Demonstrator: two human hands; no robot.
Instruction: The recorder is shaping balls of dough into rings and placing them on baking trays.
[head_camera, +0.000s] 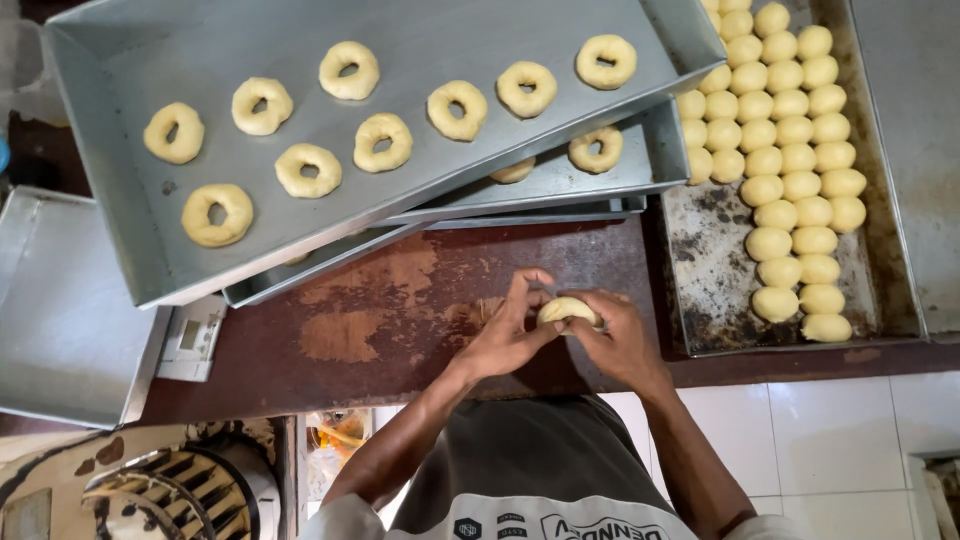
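Both of our hands meet over the near edge of the brown worktop (400, 300): our left hand (505, 335) and our right hand (615, 335) are pressed together around one pale dough piece (566, 309), fingers curled onto it from either side, so that only its rounded top shows between them.

Beyond the hands, toward the far left corner of the worktop, sits a large grey metal tray (120, 70) carrying ten ring-shaped dough pieces (309, 169), spaced apart in two loose rows. It rests tilted on top of a second tray (655, 150), where we see two more rings partly hidden under its edge.

At the right end lies a dark, stained baking tray (710, 250) holding many round dough balls (790, 185), packed touching in rows along its right side; its left part is bare.

Another empty grey tray (60, 300) sits at the left edge.
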